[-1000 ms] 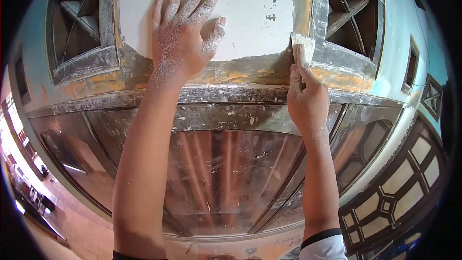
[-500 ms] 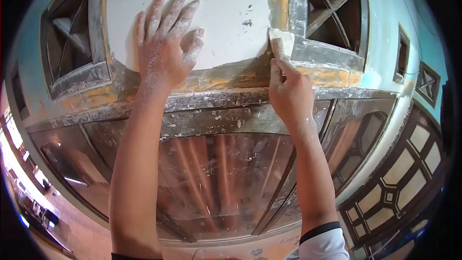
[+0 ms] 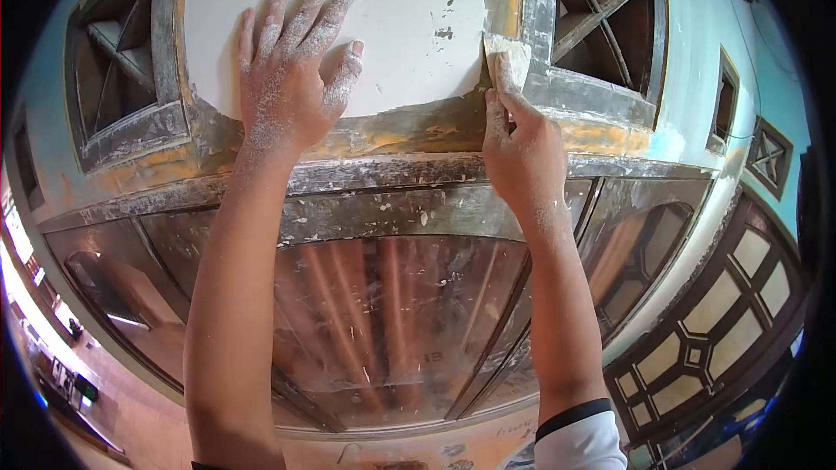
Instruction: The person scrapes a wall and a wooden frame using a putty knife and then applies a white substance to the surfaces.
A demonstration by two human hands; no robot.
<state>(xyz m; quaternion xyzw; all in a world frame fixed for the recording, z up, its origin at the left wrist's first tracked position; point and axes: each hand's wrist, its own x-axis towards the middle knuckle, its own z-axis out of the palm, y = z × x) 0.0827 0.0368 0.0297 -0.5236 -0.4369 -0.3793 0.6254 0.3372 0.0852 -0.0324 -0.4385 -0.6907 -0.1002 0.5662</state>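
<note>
Risen slightly, right hand (image 3: 522,152) pinches scraper (image 3: 508,57) against white panel (image 3: 401,26).

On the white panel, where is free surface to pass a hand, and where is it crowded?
The smooth white wall panel is bare between the dusty left hand, pressed flat on it, and the right hand holding the putty-smeared scraper blade at the panel's right corner. That corner, against the grey frame, is crowded.

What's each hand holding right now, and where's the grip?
The right hand pinches a small putty scraper by its lower end, fingers pressed up its back. The left hand holds nothing; it lies flat on the white panel.
</note>
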